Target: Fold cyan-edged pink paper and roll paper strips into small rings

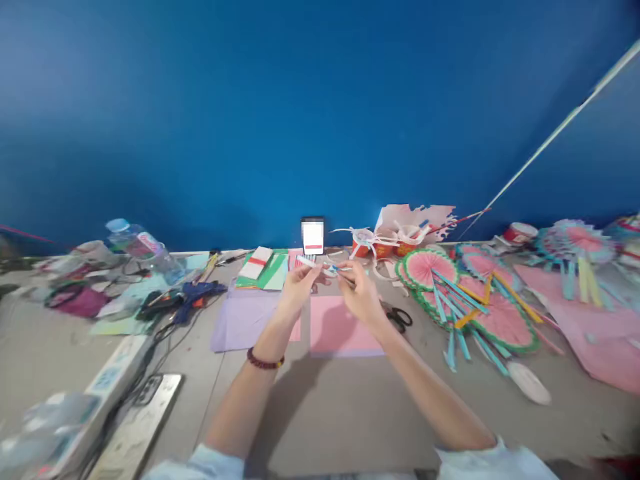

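Observation:
Above the middle of the table, my left hand (299,285) and my right hand (359,288) are close together with fingers pinched. A small white strip (329,271) with a bit of blue runs between their fingertips; what it is made of is too small to tell. Both hands seem to grip it. Beneath them lie pink paper (345,327) and, to the left, a purple sheet (240,327). Black-handled scissors (401,319) rest just right of my right wrist.
A lit phone (313,237) stands against the blue wall. Pink-and-green pleated paper fans (430,268) with ribbons lie at right, near red cups (363,244). To the left are stacked coloured papers (273,270), a blue glue gun (200,293), a plastic bottle (137,241), cables and another phone (137,427).

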The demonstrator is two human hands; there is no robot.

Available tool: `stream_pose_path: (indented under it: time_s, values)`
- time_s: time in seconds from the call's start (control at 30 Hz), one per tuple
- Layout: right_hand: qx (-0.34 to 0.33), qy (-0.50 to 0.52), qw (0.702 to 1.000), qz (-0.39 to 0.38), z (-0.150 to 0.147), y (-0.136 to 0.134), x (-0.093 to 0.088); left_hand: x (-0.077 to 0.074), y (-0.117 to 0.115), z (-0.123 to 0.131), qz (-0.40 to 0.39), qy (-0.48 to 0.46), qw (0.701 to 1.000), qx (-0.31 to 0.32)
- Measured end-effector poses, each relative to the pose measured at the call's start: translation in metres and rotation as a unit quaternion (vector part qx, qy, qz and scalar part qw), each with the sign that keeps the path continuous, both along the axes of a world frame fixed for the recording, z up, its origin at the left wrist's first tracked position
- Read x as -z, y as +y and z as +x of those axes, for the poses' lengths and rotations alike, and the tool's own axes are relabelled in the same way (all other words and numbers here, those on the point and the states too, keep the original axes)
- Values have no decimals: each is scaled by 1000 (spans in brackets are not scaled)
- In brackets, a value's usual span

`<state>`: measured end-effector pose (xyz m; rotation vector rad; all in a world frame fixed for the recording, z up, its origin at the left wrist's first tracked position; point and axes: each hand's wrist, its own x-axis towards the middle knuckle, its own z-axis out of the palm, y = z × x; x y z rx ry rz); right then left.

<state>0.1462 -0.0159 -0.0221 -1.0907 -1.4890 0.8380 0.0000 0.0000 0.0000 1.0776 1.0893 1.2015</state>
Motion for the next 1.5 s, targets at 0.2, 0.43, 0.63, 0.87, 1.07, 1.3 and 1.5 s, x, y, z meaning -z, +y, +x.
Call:
stream_pose_path:
  time_s: [0.2, 0.43, 0.63, 0.87, 1.07, 1.3, 1.5]
  values:
    - [18, -3, 1000, -10, 2, 0, -7, -6, -1, -7, 81, 4, 997, -14]
    - [17, -12, 1000, -16, 2, -5, -12, -7, -6, 0, 130, 95, 987, 24]
    - [6, -21, 1000, -13, 2, -7, -13, 4, -6, 8, 154, 119, 979, -57]
    - [2, -42, 999, 0, 2, -7, -13, 5, -6, 8, 116, 100, 987, -58]
    - [10, -61, 998, 13, 2, -7, -11, -1, -8, 9, 78, 84, 991, -68]
    - [18, -65, 998, 13, 2, -7, -10, -5, -11, 10, 75, 74, 992, -64]
    - [4, -61, 998, 14, 1, -7, -11, -7, -10, 5, 59, 68, 995, -37]
